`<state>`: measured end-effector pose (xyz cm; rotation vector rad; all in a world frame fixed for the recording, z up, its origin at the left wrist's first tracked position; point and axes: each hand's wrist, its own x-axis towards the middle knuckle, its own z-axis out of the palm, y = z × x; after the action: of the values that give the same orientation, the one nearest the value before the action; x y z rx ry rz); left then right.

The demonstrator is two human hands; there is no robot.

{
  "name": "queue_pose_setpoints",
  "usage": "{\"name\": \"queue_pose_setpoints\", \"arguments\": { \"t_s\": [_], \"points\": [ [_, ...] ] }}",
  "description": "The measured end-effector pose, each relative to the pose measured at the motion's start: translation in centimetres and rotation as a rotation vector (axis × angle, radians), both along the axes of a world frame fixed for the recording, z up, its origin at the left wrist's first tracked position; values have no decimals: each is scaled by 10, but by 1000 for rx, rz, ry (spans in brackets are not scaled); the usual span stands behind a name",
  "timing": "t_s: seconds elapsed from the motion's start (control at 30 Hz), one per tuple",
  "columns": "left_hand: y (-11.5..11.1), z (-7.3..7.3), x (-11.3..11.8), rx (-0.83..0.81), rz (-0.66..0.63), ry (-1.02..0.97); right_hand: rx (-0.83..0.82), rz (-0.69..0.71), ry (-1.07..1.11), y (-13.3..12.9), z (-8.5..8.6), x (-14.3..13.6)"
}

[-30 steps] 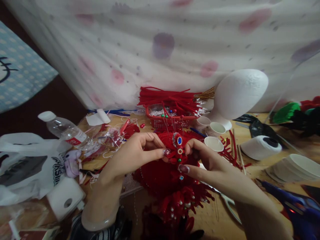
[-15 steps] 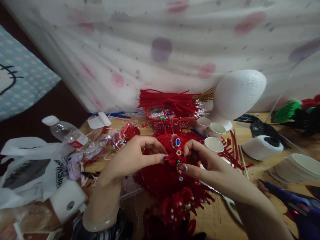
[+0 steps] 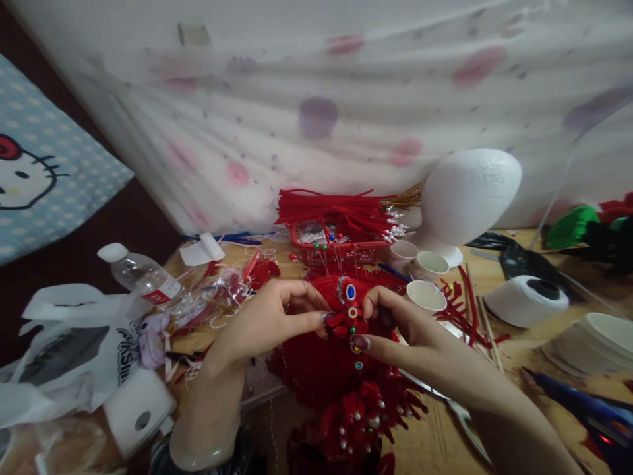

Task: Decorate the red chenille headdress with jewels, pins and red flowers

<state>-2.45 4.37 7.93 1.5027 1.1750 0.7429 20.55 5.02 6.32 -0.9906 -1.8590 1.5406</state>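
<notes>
Between my hands is a large red fuzzy headpiece, dressed with red petals, pearls and a line of jewels. A blue oval gem in a sparkling setting sits near the top of that line. My left hand pinches the red petals at the left of the jewels with thumb and fingertips. On the other side my right hand is closed on the headpiece, its thumb over a yellow gem and its fingers curled beside the upper jewels. Thin wires with green, blue and red beads rise behind.
Behind the headpiece stands a red basket topped with red stems. A white foam head, paper cups and a thread cone are to the right. A blue glue gun lies front right; a bottle and plastic bag lie left.
The camera view has shifted slightly, so the whole scene appears a little lower. Both hands keep their hold on the headpiece, with barely any finger movement.
</notes>
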Motion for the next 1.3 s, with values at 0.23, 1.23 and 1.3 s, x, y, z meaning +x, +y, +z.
{"name": "queue_pose_setpoints", "arguments": {
  "t_s": [0.23, 1.23, 1.3],
  "points": [
    [0, 0, 0, 12, -12, -16, -2, 11, 11, 2, 0, 0],
    [-1, -1, 4, 12, 21, -92, -19, 18, 27, 2, 3, -1],
    [-1, 0, 4, -1, 21, -91, -13, 14, 27, 2, 2, -2]
  ]
}}
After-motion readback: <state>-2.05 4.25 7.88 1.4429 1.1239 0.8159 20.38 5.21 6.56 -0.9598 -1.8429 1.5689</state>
